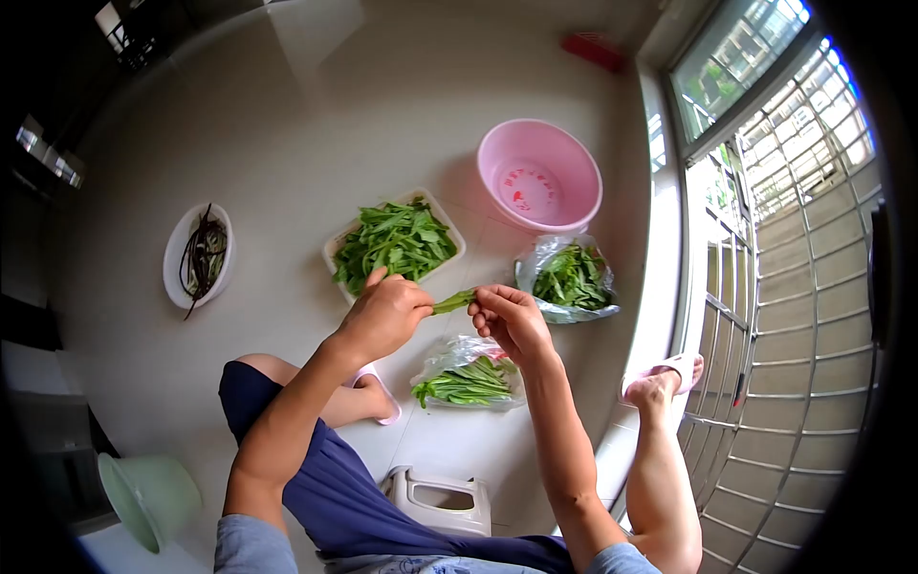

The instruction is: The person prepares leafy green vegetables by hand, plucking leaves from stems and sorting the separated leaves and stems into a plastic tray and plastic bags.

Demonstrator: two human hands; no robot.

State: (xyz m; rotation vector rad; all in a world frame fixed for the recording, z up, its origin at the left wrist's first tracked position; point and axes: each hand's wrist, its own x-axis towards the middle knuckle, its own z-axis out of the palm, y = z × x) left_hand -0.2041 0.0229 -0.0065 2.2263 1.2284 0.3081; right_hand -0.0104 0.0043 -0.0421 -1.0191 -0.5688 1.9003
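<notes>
A single green leaf (453, 302) is stretched between my two hands. My left hand (384, 311) pinches its left end, close to the near edge of a pale rectangular basket (459, 236) heaped with leafy greens (397, 237). At the leaf's right end, the fingertips of my right hand (509, 316) are closed on it. Below my hands, an open plastic bag (457, 353) holds a bunch of long-stemmed greens (469, 383). Another clear bag (572, 314) to the right contains more leafy greens (571, 275).
A pink basin (492, 158) stands beyond the right bag. At the left, a white oval basin (173, 258) holds long dark beans (203, 253). A beige plastic stool (445, 524) and a pale green bucket (153, 497) are near me. A barred window (765, 258) lines the right side.
</notes>
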